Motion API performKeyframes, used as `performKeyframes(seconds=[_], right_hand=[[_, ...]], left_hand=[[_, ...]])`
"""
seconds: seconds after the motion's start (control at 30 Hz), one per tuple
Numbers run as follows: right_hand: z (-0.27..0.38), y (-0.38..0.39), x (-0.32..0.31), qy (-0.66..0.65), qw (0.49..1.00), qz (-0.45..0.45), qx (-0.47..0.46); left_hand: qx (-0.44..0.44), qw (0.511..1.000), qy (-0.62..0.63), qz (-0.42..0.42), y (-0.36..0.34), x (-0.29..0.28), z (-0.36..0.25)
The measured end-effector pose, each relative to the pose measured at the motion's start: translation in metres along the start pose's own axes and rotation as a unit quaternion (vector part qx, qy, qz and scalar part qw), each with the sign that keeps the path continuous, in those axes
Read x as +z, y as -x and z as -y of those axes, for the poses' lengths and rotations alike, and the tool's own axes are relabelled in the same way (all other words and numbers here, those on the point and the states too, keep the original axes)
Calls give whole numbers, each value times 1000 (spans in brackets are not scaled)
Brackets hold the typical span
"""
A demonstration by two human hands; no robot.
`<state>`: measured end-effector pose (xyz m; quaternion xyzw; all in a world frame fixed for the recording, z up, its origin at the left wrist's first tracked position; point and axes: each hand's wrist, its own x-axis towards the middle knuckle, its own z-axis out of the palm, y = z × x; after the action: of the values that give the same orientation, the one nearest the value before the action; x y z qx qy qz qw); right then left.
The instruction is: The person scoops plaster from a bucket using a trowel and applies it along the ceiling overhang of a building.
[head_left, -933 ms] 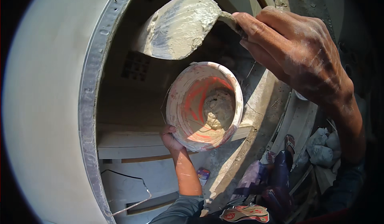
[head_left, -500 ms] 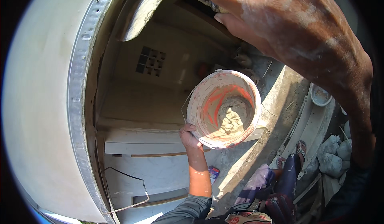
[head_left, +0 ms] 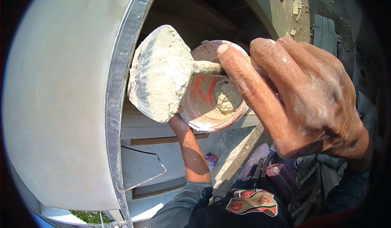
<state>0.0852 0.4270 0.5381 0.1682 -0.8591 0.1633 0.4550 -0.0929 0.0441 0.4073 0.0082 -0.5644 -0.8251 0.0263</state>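
My right hand (head_left: 305,101) grips the handle of a trowel whose broad blade (head_left: 159,73) is coated in pale, wet plaster. The blade hangs between a metal edge strip and a bucket, covering part of the bucket's left side. My left hand (head_left: 180,124) holds that plastic bucket (head_left: 199,120) at its lower left rim, partly behind the blade. Inside the bucket, red streaks mark the wall and a lump of grey-beige mix (head_left: 224,101) sits in the bottom, partly shadowed.
A smooth pale wall (head_left: 61,89) fills the left, edged by the perforated metal strip (head_left: 114,85). A dark recess lies behind the bucket. Below are a bent rod (head_left: 150,179) and white ledge. Boards (head_left: 324,28) and debris lie on the ground at upper right.
The trowel and my right hand have come down from the top of the picture to in front of the bucket. The bucket and my left hand appear higher and further left than half a second ago.
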Motion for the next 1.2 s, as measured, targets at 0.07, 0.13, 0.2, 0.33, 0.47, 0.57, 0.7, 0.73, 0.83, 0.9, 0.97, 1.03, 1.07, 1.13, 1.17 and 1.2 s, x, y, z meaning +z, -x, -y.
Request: performKeyframes(seconds=[0.07, 0.13, 0.2, 0.33, 0.47, 0.57, 0.7, 0.73, 0.83, 0.9, 0.97, 1.03, 1.07, 1.13, 1.17, 1.2], right_hand=[[-7, 13, 0, -24, 999, 23, 3], [-19, 24, 5, -36, 998, 42, 3], [-19, 30, 2, -34, 998, 43, 8], [-2, 23, -7, -38, 999, 28, 12], [17, 28, -18, -39, 999, 14, 22], [17, 29, -18, -45, 999, 7, 15], [21, 25, -17, -46, 999, 3, 7], [23, 28, -19, -39, 999, 5, 9], [29, 35, -25, -13, 1000, 18, 18], [24, 29, -23, -25, 1000, 15, 4], [28, 24, -27, -21, 1000, 18, -1], [28, 29, -34, -4, 1000, 29, 8], [27, 33, -36, 3, 999, 36, 13], [22, 41, -36, 23, 997, 60, 39], [20, 44, -36, 26, 996, 72, 45], [18, 48, -35, 30, 995, 79, 53]], left_hand=[[14, 995, 1, -99, 17, 24, -18], [3, 994, -20, -109, 21, 39, -26], [-49, 998, -41, 17, 17, 45, -38], [-43, 997, -49, 38, 15, 41, -45], [-100, 991, 1, 91, 28, 46, -81], [-69, 993, -4, 98, 29, 37, -82], [-83, 992, 25, 93, 27, 30, -83], [-95, 989, 37, 109, 26, 30, -77], [-93, 988, 37, 115, 26, 37, -58], [-86, 986, 57, 130, 19, 6, -62], [-34, 992, 35, 117, 17, -2, -60], [22, 999, 1, -44, 38, 28, -54], [25, 997, -4, -76, 47, 44, -56], [-26, 999, 28, 0, 40, 46, -49], [-63, 994, 48, 74, 41, 48, -56], [-56, 997, 36, 44, 43, 53, -52]])
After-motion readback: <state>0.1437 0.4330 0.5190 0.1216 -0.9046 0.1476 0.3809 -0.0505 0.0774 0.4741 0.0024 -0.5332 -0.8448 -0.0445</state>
